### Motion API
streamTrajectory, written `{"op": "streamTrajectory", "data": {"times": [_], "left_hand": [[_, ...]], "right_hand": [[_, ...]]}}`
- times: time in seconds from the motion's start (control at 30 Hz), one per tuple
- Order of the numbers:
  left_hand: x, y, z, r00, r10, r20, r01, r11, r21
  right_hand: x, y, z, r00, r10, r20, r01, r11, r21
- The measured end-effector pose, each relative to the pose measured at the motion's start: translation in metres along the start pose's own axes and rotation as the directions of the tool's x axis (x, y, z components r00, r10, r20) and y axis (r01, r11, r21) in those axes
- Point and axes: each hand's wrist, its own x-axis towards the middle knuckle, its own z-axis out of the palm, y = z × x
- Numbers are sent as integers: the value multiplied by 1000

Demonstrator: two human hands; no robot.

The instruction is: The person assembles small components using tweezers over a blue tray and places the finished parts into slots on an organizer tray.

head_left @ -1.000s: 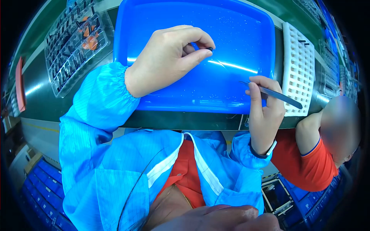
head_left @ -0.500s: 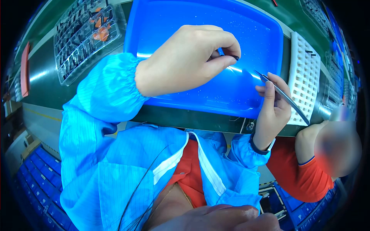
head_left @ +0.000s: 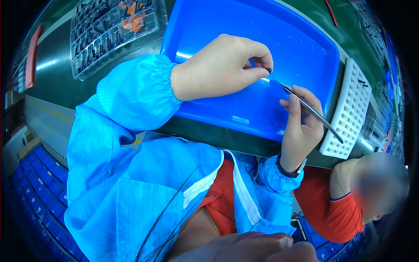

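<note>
My left hand (head_left: 222, 65) is over the blue tray (head_left: 244, 124), palm down. Its thumb and index finger pinch a small black part (head_left: 269, 70), mostly hidden by the fingertips. To the right, my right hand (head_left: 302, 120) grips a slender pointed metal tool (head_left: 321, 117) like a pen. Whether this is a knife or tweezers I cannot make out. The tool's dark tip points up and left, close below the black part, with a small gap seeming to lie between them. Tiny pale specks are scattered over the tray's floor.
A white block with rows of holes (head_left: 349, 109) stands right of the tray, a few black pieces on it. At the upper left is a clear compartment tray (head_left: 115, 37) with black and orange parts. A person in a red sleeve (head_left: 327, 203) sits close on the right.
The tool's tip has come closer to the black part as my right hand moved left. The view has shifted, so the tray and white block sit farther right. My left hand still pinches the part.
</note>
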Motion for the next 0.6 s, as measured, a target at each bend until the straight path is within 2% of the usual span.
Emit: {"op": "streamTrajectory", "data": {"times": [0.13,0.43,0.53,0.6], "left_hand": [[0,0,1,999,20,-41,-19,1000,24],[1,-2,0,999,21,-36,-20,999,42],[1,-2,-2,1000,-2,-13,3,998,58],[1,-2,-2,1000,0,-15,1,998,65]], "right_hand": [[-2,9,3,999,-2,-41,4,998,58],[-1,8,3,1000,4,31,-6,998,56],[-2,5,7,1000,-13,26,9,991,130],[-2,4,9,999,-18,27,15,993,114]]}}
